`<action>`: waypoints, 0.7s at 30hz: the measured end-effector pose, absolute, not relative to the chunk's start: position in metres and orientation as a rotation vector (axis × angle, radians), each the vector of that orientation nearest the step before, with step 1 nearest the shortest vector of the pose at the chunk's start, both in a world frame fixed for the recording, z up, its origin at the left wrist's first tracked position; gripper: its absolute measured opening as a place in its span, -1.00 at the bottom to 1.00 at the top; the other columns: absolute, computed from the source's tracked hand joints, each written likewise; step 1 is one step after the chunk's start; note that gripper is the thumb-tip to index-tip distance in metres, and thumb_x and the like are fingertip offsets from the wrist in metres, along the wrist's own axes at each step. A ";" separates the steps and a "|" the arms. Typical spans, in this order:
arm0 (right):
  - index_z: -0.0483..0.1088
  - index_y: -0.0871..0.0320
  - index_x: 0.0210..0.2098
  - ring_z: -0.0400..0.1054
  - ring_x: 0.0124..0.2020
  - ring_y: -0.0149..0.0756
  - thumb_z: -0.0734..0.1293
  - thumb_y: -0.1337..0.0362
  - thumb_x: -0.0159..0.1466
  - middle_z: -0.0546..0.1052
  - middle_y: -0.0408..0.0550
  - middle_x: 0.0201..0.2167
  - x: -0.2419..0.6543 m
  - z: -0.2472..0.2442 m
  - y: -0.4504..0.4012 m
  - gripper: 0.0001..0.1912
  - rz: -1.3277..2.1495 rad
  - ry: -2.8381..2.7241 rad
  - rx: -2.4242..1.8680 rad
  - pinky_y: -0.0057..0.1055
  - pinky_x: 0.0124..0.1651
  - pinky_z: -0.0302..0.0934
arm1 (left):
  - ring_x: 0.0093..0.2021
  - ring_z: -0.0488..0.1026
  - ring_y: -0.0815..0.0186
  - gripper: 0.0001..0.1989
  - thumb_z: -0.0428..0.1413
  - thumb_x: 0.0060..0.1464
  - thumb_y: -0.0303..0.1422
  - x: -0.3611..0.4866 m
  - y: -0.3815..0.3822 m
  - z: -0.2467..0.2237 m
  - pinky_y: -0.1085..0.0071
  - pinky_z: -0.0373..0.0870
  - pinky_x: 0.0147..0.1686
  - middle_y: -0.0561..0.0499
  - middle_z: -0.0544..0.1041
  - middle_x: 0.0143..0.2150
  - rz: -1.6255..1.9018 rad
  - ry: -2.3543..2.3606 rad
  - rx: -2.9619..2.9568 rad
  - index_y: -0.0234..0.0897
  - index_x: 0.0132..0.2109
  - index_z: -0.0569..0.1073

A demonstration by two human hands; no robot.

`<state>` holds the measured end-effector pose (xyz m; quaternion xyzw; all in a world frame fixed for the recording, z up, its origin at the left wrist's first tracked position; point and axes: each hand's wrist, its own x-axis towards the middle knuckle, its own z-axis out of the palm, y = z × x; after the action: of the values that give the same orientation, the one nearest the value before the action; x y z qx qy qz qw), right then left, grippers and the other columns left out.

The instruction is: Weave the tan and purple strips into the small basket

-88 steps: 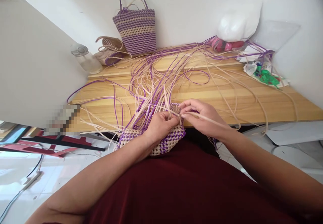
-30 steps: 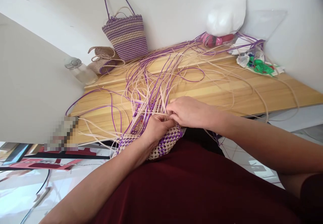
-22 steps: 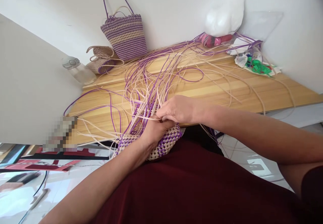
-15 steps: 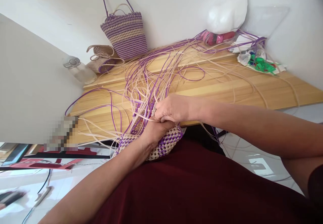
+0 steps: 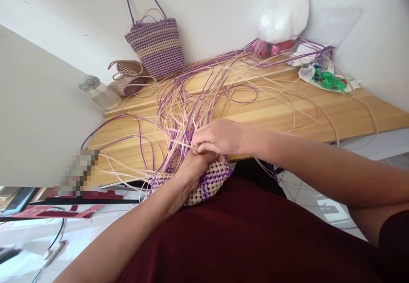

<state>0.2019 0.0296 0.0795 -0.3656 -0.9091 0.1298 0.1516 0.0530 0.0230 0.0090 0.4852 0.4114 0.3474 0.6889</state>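
A half-woven basket (image 5: 212, 181) of purple and cream plastic strands rests against my lap at the table's front edge. Long loose strands (image 5: 188, 117) rise from its open side and fan out over the tabletop. My left hand (image 5: 194, 168) is closed on the basket's edge, its fingertips partly hidden behind my other hand. Crossing over from the right, my right hand (image 5: 215, 137) pinches cream strands right at the left thumb. Which exact strand lies between the fingers is covered.
On the wooden table (image 5: 271, 112) stand a finished purple and cream bag (image 5: 156, 47), a smaller woven piece (image 5: 128, 83) and a clear bottle (image 5: 102, 93). A white plastic bag (image 5: 283, 17) and green scraps (image 5: 330, 81) sit at the back right. A blurred-out item (image 5: 78, 170) lies front left.
My right hand has shifted slightly left and its fingers have drawn closer over the left thumb. The left hand keeps its hold on the basket. The view has moved a little.
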 end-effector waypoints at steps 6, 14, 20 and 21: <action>0.43 0.17 -0.44 0.30 -0.35 -0.34 0.29 0.12 0.33 0.45 -0.09 -0.47 0.218 0.035 -0.045 -0.70 0.127 -2.102 -1.295 -0.38 -0.20 0.13 | -0.47 0.38 0.40 -0.77 0.35 -0.18 -0.28 0.049 0.025 0.013 0.45 0.29 -0.37 0.03 0.52 -0.50 0.633 0.904 1.067 -0.37 -0.43 0.55; 0.44 0.15 -0.32 0.36 -0.32 -0.36 0.37 0.26 0.27 0.50 -0.10 -0.39 0.217 0.000 -0.048 -0.92 0.184 -1.816 -1.289 -0.40 -0.17 0.22 | -0.46 0.37 0.44 -0.74 0.37 -0.19 -0.26 0.049 0.026 0.014 0.48 0.27 -0.35 0.04 0.52 -0.50 0.636 0.910 1.062 -0.36 -0.45 0.54; 0.45 0.16 -0.37 0.36 -0.35 -0.38 0.36 0.31 0.28 0.51 -0.10 -0.41 0.211 0.000 -0.044 -0.91 0.131 -1.752 -1.262 -0.41 -0.20 0.22 | -0.41 0.40 0.40 -0.72 0.36 -0.17 -0.22 0.047 0.026 0.010 0.44 0.29 -0.28 0.02 0.54 -0.48 0.628 0.899 1.095 -0.36 -0.43 0.54; 0.45 0.17 -0.37 0.36 -0.35 -0.39 0.35 0.32 0.28 0.52 -0.09 -0.41 0.210 -0.001 -0.043 -0.91 0.141 -1.736 -1.252 -0.41 -0.19 0.22 | -0.41 0.41 0.39 -0.71 0.36 -0.18 -0.22 0.047 0.027 0.009 0.43 0.30 -0.27 0.02 0.54 -0.48 0.633 0.897 1.092 -0.37 -0.43 0.54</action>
<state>0.2100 -0.0430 -0.0012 -0.5127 -0.7109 0.0578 0.4779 0.0475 0.0266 0.0091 0.4931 0.4049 0.2856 0.7150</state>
